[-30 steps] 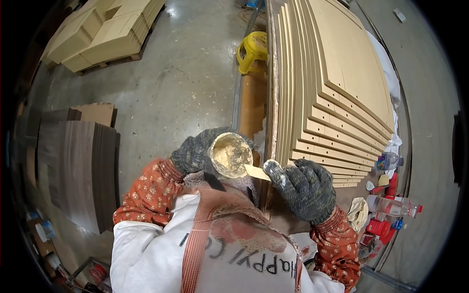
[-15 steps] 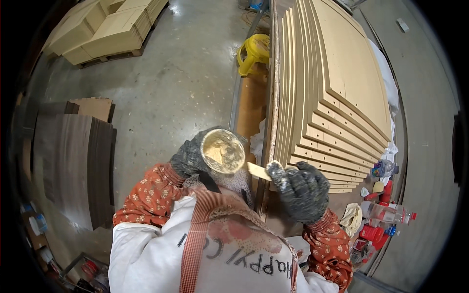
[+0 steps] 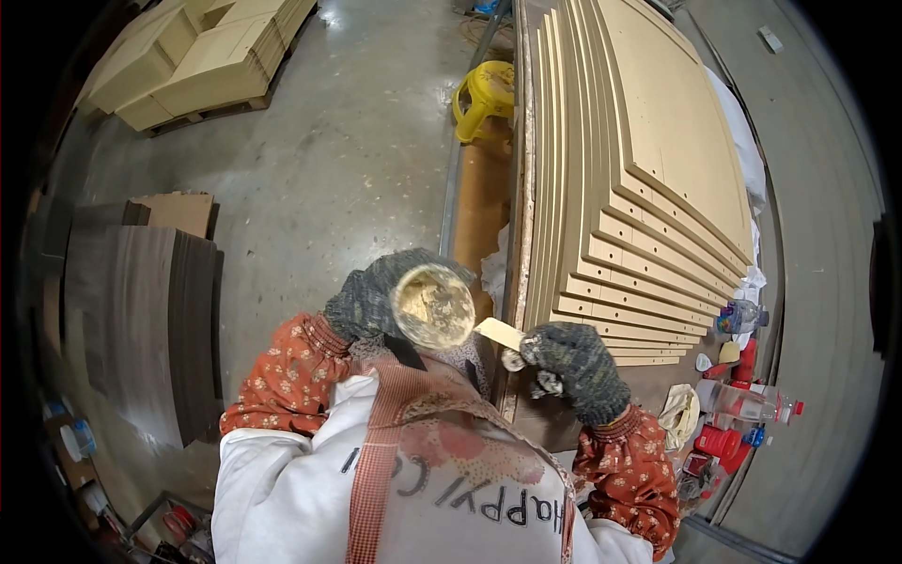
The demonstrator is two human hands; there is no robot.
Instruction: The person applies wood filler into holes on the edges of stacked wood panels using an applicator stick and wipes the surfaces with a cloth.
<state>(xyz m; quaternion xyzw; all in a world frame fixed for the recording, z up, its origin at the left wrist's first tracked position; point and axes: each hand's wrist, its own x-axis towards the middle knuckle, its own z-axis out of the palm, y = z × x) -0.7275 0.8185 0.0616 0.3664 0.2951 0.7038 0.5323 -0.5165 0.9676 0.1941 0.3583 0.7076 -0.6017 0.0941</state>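
My left hand point(image 3: 371, 293), in a dark grey knit glove, is wrapped round a small round cup point(image 3: 434, 308) tipped so its mouth shows. Pale, pasty filler smears the cup's inner wall and bottom. My right hand point(image 3: 575, 368), gloved alike and spotted with dried paste on the fingers, pinches a flat cream-coloured scraper point(image 3: 501, 333). The scraper's free end points at the cup's right rim, very close to it; whether they touch I cannot tell. Right of the cup and beyond my right hand rises a stack of beige boards point(image 3: 648, 235) with small holes along their edges.
The boards lie on a workbench point(image 3: 526, 414). Bottles point(image 3: 747, 402), a red container point(image 3: 717, 442) and a crumpled cloth point(image 3: 678, 415) crowd its right side. A yellow stool point(image 3: 486, 99) stands beyond. Left are dark panels point(image 3: 141, 320) and a pallet of beige boards point(image 3: 211, 70).
My right hand has turned over, knuckles now upward, and moved slightly left and down with the scraper. The cup has shifted a little right and down in my left hand.
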